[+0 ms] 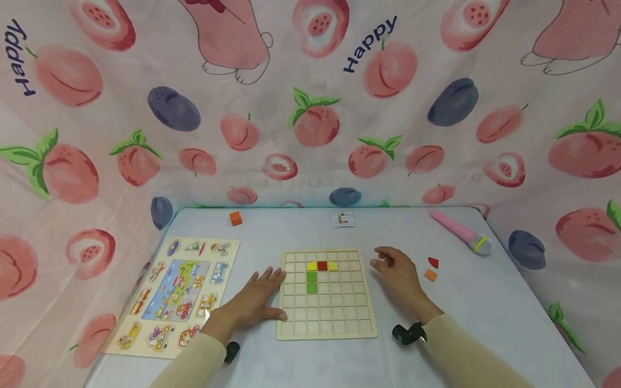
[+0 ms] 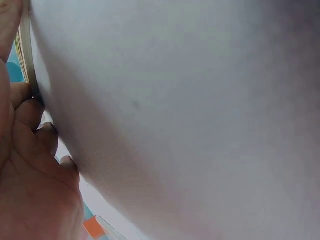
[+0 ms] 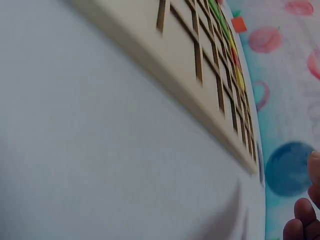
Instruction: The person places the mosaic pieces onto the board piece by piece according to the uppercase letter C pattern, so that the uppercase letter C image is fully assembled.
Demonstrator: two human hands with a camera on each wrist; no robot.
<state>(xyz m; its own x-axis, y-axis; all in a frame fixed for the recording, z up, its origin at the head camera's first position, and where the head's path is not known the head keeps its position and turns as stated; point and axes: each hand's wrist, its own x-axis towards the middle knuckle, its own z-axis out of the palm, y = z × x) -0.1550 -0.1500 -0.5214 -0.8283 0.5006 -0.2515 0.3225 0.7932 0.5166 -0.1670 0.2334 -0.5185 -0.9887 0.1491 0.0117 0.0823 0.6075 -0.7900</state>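
A wooden grid board [image 1: 335, 315] lies in front of me. In its upper cells sit a red square [image 1: 322, 265], flanked by two yellow curved pieces [image 1: 311, 266], and two green squares [image 1: 312, 282] in a column. My left hand [image 1: 252, 302] is flat with spread fingers, thumb and fingertips against the board's left edge; the left wrist view shows its palm side beside that edge. Just right of the board hovers my right hand [image 1: 400, 277], fingers loosely bent, nothing visible in them. Beyond it lie a red curved piece [image 1: 433, 262] and an orange square [image 1: 430, 275].
Left of the board lies a vehicle picture puzzle [image 1: 177, 291]. Along the back are an orange cube [image 1: 235, 218], a small pattern card [image 1: 343, 219] and a pink toy microphone [image 1: 458, 230]. A fruit-print cloth [image 1: 271, 102] hangs behind the white table [image 1: 291, 366].
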